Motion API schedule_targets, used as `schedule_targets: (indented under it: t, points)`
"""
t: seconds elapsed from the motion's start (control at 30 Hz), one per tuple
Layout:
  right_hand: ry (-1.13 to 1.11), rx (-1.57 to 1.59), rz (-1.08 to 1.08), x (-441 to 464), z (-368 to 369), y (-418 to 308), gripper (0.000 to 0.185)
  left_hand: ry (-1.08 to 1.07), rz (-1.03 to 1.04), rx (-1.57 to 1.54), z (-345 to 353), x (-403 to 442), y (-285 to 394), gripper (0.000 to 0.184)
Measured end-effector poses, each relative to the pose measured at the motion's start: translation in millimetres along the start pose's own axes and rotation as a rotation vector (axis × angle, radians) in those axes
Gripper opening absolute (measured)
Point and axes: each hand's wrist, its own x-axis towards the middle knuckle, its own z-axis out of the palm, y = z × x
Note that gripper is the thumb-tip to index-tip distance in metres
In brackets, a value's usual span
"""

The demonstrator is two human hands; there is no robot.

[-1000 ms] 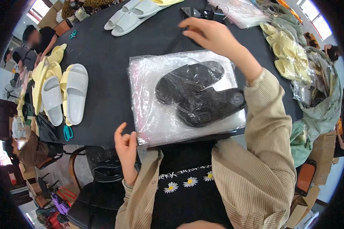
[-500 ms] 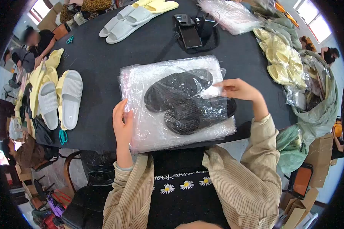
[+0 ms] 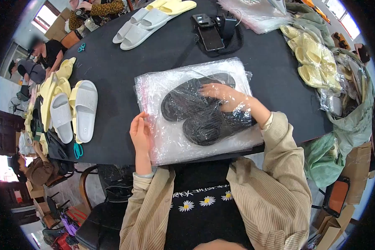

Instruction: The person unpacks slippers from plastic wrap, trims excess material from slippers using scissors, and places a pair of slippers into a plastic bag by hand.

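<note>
Two black slippers (image 3: 202,127) lie in a clear plastic bag on a stack of clear bags (image 3: 166,146) at the table edge nearest me. My right hand (image 3: 225,96) reaches inside the film over the upper slipper, its fingers spread and plastic covering part of the hand. At the left edge of the stack is my left hand (image 3: 141,135), upright with thumb and fingers drawn together beside the plastic. Whether film is pinched there is too small to tell.
Grey and yellow slippers stand at the left (image 3: 86,110) and far side (image 3: 144,29) of the black table (image 3: 116,83). A phone (image 3: 211,38) lies beyond the stack. Bagged yellow slippers (image 3: 310,54) are at the right. Teal scissors (image 3: 78,151) lie left. Other people sit at the left.
My right hand came back from the far side to the bag, then moved left over the slippers, under the film. My left hand rose slightly along the stack's left edge.
</note>
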Motion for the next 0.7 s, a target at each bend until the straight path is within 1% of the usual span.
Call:
schedule_targets:
  t: [0.07,0.1,0.13,0.17,0.2,0.27,0.3,0.33,0.37,0.4,0.43,0.47,0.5,0.53,0.57,0.6,0.63,0.67,0.7]
  points:
    - [-0.096,-0.355,0.004,5,11,-8,0.056,0.018,-0.034,-0.05,-10,6,-8,0.023]
    - [-0.026,-0.377,-0.04,6,16,-12,0.045,0.019,-0.037,-0.052,-10,5,-8,0.023]
    - [-0.029,-0.375,-0.038,5,16,-14,0.045,-0.031,0.004,-0.006,-10,3,-8,0.023]
    - [0.015,-0.384,-0.043,2,14,-18,0.045,-0.079,0.044,0.042,-11,1,-7,0.023]
    - [0.058,-0.392,-0.049,0,12,-21,0.046,-0.075,0.04,0.043,-12,0,-7,0.023]
    - [0.212,-0.347,0.105,-23,1,-30,0.044,0.045,0.057,0.08,-11,1,-8,0.024]
    - [0.172,-0.331,0.214,-39,-10,-30,0.043,0.053,0.055,0.074,-11,2,-9,0.024]
    - [0.285,-0.362,0.252,-57,-17,-33,0.041,0.07,0.056,0.064,-12,4,-10,0.025]
    - [0.357,-0.273,0.316,-70,-25,-34,0.039,0.087,0.056,0.053,-13,5,-12,0.025]
    - [0.42,-0.412,0.423,-97,-30,-24,0.038,0.094,0.05,0.041,-13,6,-13,0.025]
    - [0.519,-0.435,0.51,-109,-37,-35,0.037,0.085,0.061,0.075,-13,7,-13,0.025]
    - [0.594,-0.567,0.586,-136,-40,-20,0.036,0.073,0.071,0.11,-11,6,-13,0.025]
    - [0.65,-0.594,0.645,-177,-43,17,0.035,0.07,0.062,0.141,-8,3,-8,0.025]
    - [0.698,-0.66,0.73,-186,-50,4,0.034,0.067,0.055,0.136,-7,2,-7,0.025]
    - [0.782,-0.656,0.824,-201,-50,5,0.032,0.044,0.057,0.13,-7,2,-7,0.025]
    - [0.801,-0.687,0.867,-229,-51,25,0.033,0.019,0.06,0.128,-7,2,-6,0.025]
    - [0.797,-0.637,0.921,-249,-52,39,0.035,0.022,0.028,0.124,-7,2,-5,0.025]
    - [0.794,-0.585,0.973,-262,-53,49,0.037,0.013,0.026,0.128,-8,2,-5,0.025]
    - [0.8,-0.581,0.98,-267,-52,53,0.037,-0.004,0.042,0.118,-9,3,-6,0.025]
